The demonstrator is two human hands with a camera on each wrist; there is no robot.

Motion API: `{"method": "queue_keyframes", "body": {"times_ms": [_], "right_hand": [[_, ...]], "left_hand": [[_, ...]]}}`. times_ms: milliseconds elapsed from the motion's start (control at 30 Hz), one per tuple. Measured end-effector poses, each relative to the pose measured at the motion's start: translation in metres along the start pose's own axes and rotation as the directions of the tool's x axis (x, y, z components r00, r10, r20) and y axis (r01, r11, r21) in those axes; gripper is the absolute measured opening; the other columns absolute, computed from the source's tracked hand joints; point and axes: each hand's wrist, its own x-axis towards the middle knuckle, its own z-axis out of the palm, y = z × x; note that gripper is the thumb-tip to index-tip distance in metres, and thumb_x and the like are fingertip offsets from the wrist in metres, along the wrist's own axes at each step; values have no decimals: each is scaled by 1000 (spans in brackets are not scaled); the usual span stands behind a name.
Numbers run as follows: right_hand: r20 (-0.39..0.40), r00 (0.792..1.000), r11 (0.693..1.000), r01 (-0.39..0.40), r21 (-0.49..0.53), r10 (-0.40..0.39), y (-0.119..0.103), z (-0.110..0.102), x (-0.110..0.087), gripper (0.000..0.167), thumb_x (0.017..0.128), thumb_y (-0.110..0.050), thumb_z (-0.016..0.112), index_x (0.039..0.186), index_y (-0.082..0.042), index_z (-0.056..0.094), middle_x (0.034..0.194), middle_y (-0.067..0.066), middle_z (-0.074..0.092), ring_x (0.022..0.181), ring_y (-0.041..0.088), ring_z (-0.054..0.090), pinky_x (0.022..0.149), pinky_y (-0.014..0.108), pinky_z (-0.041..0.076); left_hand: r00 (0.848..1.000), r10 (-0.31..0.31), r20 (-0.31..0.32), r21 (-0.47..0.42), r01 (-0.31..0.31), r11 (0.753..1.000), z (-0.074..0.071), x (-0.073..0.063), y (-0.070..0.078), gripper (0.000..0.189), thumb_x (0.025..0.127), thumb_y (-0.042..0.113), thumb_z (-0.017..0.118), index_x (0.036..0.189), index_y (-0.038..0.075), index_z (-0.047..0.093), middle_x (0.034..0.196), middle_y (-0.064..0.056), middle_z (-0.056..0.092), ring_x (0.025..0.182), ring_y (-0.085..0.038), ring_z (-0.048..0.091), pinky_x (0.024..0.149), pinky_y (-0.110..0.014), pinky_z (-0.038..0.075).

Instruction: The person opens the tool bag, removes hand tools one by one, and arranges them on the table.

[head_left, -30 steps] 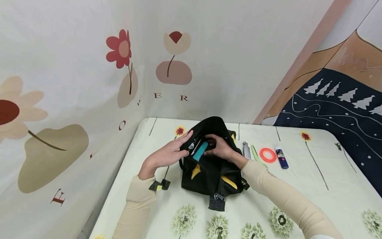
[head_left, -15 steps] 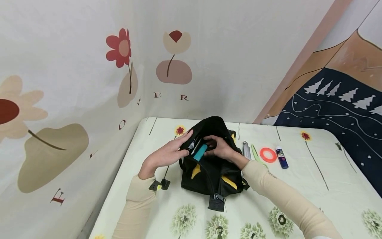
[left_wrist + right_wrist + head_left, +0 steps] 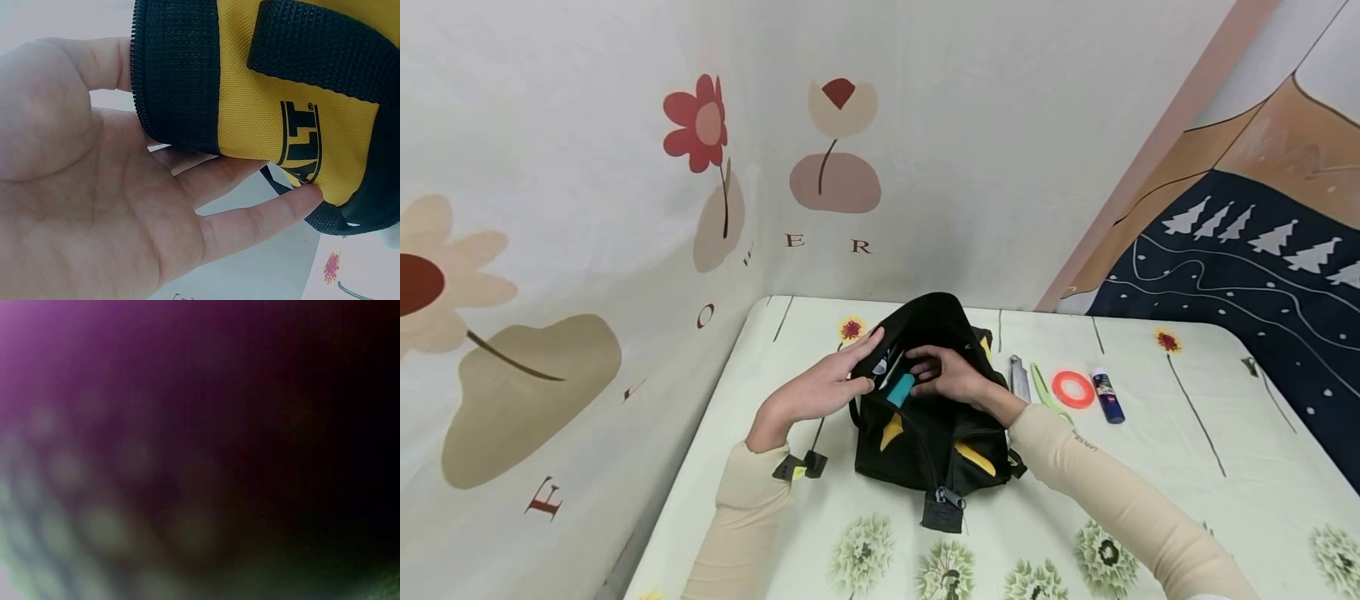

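A black tool bag (image 3: 887, 458) with yellow patches sits on the table, its mouth gaping upward. My left hand (image 3: 820, 387) holds the bag's left rim. In the left wrist view, the thumb goes behind the zippered edge and the fingers lie along the yellow side (image 3: 250, 131), which bears black letters. Inside the mouth is my right hand (image 3: 955, 377), fingers spread a little and apparently holding nothing. A teal block-like item (image 3: 901, 390) lies just left of its thumb, partly sunk in the bag. The right wrist view is dark and blurred.
Right of the bag lie a grey utility knife (image 3: 1019, 379), a light green slim tool (image 3: 1042, 387), an orange tape ring (image 3: 1057, 390) and a blue glue stick (image 3: 1108, 396). The table (image 3: 722, 392) has a flowered cloth. Printed curtains (image 3: 985, 167) stand behind it.
The teal item has sunk lower into the bag, so less of it shows. My right fingers have loosened and moved away from it. The left hand stays put.
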Motion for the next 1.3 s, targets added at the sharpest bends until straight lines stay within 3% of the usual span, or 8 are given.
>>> {"method": "queue_keyframes", "body": {"times_ms": [200, 533, 667, 867, 1133, 1300], "right_hand": [[29, 1000, 1000, -3, 18, 3, 1, -1, 1, 64, 98, 5, 80, 156, 9, 55, 144, 30, 67, 133, 43, 66, 111, 45, 56], [83, 996, 992, -37, 118, 27, -3, -4, -4, 57, 102, 5, 73, 155, 10, 55, 144, 31, 65, 128, 37, 68, 97, 32, 61], [77, 996, 989, -46, 142, 35, -2, -4, -3, 55, 103, 4, 73, 155, 9, 57, 136, 27, 64, 116, 27, 70, 92, 32, 63], [99, 993, 956, -92, 279, 67, 1, -4, 0, 55, 102, 11, 69, 155, 12, 54, 120, 16, 56, 96, 19, 72, 91, 38, 66], [100, 992, 926, -107, 362, 76, -1, -4, -2, 50, 102, 10, 70, 151, 14, 58, 105, 6, 61, 94, 17, 74, 91, 34, 65], [127, 990, 922, -100, 374, 56, -3, -4, -3, 45, 103, 6, 70, 146, 15, 62, 108, 4, 73, 98, 14, 77, 93, 32, 64]], "left_hand": [[1000, -2, 2, -4, 2, 1000, 0, 0, 0, 77, 111, 7, 50, 178, 4, 12, 185, -20, 6, 171, -37, 7, 134, -61, 19], [1000, -14, 7, -13, 14, 1000, 0, 0, 0, 77, 112, 7, 50, 178, 5, 11, 185, -19, 5, 171, -36, 5, 135, -61, 17], [1000, -16, 7, -11, 17, 1000, 0, 0, 0, 77, 112, 8, 50, 178, 5, 11, 185, -19, 5, 171, -36, 5, 134, -61, 18], [1000, -14, 4, -1, 14, 1000, 0, 0, 0, 77, 111, 9, 50, 178, 5, 12, 185, -19, 6, 171, -36, 6, 134, -61, 19], [1000, -14, 3, -7, 14, 1000, 0, 0, 0, 77, 111, 8, 50, 178, 5, 12, 185, -20, 5, 171, -36, 6, 135, -60, 17], [1000, -19, 3, -8, 19, 1000, 0, 0, 0, 77, 112, 9, 50, 178, 6, 12, 185, -19, 5, 171, -36, 5, 135, -61, 17]]}}
